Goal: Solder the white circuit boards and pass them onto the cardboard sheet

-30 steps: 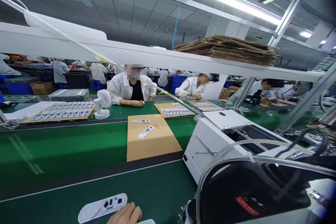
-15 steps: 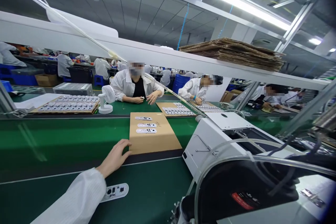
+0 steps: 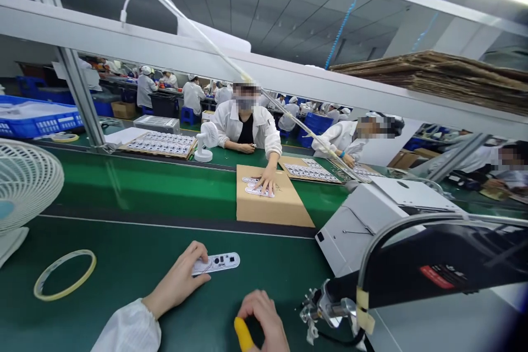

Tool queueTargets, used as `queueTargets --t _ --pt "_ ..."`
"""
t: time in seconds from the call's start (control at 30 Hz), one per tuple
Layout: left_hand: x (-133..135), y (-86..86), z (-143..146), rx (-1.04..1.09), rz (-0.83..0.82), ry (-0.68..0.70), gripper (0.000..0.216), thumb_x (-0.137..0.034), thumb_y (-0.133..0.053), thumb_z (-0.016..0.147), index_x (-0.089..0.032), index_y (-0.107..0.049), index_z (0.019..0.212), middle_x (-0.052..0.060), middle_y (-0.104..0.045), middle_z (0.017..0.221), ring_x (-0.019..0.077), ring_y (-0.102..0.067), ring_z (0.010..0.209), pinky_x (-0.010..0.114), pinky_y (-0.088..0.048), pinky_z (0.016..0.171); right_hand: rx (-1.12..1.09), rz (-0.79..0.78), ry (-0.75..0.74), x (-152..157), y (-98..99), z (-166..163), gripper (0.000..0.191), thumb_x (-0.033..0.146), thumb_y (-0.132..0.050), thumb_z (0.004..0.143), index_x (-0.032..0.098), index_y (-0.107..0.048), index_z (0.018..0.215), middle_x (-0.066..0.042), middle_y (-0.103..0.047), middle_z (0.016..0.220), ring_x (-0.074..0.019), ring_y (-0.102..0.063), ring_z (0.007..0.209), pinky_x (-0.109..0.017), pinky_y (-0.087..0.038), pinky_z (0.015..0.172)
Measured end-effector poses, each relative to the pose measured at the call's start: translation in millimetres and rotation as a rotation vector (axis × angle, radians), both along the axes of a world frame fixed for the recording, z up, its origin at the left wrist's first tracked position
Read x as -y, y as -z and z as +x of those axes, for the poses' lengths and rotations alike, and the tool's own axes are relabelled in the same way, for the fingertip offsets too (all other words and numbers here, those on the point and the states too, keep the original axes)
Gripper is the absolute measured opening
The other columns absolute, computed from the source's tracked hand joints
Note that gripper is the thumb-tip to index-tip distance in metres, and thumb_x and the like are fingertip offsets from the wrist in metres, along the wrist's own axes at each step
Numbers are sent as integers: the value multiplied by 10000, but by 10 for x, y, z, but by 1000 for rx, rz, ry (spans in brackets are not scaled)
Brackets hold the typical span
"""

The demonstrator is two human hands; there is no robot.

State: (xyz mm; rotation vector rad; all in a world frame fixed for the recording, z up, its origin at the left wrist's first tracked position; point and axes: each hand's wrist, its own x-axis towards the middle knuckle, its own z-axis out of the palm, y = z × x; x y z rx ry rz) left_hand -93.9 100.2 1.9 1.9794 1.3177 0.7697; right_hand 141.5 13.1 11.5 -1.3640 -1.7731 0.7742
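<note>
My left hand has its fingers and thumb about the left end of a long white circuit board with rounded ends and small black parts. The board lies on the green bench; its left end is partly hidden under the fingers. My right hand is at the lower middle, right of the board, its fingers bent and apart from the thumb, which wears a yellow finger cot. Nothing shows between them. Across the belt, a co-worker's hand rests on white boards on a cardboard sheet.
A roll of tape lies at left beside a white fan. On the right stand a white machine and a black machine arm with a metal head. A green belt crosses beyond the bench; boards on cardboard lie on the far side.
My left hand has left the cardboard sheet and come back to the board on the bench. My right hand has come into view. The co-worker's hand has reached onto the sheet's boards.
</note>
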Motion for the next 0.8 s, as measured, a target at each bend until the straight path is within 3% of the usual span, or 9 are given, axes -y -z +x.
queueTargets --t 0.13,0.3,0.43,0.57,0.8 --pt "172 -14 128 17 52 23 98 -141 -509 850 -221 -474 895 36 -546 1064 187 -585 955 285 -462 883 -18 34 -83 -504 -128 -299 293 1 -460 689 241 -529 842 -19 -578 920 -215 -530 908 -390 -400 901" --pt "242 12 106 -217 199 -11 132 -74 -472 835 -204 -453 846 47 -529 995 203 -548 887 302 -451 777 -91 19 -235 -954 54 -510 84 142 -534 885 180 -582 941 -32 -620 945 -189 -599 886 -364 -503 804" --pt "251 2 42 -277 254 -11 184 -94 -377 924 -195 -494 822 45 -552 905 221 -521 840 348 -406 767 -77 -9 -258 -1009 213 -498 200 363 -578 957 166 -609 970 -32 -628 951 -188 -616 880 -389 -528 807" --pt "196 5 -6 -278 269 -8 280 -146 -300 1004 -193 -541 869 38 -570 852 209 -519 787 357 -383 776 -14 -13 -277 -1006 220 -476 225 387 -604 944 163 -618 933 -23 -623 919 -182 -610 857 -385 -526 800" --pt "111 81 -39 -253 277 0 310 -131 -322 994 -189 -607 889 44 -587 874 199 -542 813 339 -379 769 98 -22 -242 -1084 243 -530 230 384 -626 934 159 -622 885 -11 -626 870 -170 -615 816 -366 -533 770"
